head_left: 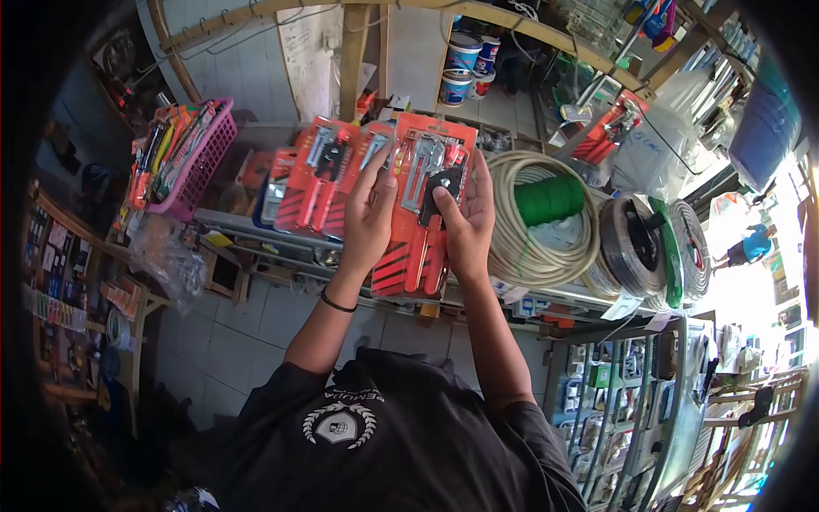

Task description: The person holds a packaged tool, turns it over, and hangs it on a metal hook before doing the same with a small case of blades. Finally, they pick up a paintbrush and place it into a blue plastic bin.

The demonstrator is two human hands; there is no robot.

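Observation:
Between my two hands is a red blister-packed hand tool [418, 256] with long red handles, a black head and a silver metal part under clear plastic. My right hand [469, 230] grips its right side, thumb pressed on the front over the black head. Along the left edge lies my left hand [368, 218], its fingers closed against the card and partly hidden behind it. Similar red tool packs [316, 179] lie on the counter just left of my left hand.
Right of my hands stands a coil of pale hose [509, 243] around a green roll [550, 200]. Darker coils [633, 235] sit farther right. A pink basket [223, 141] of packaged goods is at the left. Below right is a glass display case [674, 384]. Paint cans [461, 55] stand beyond.

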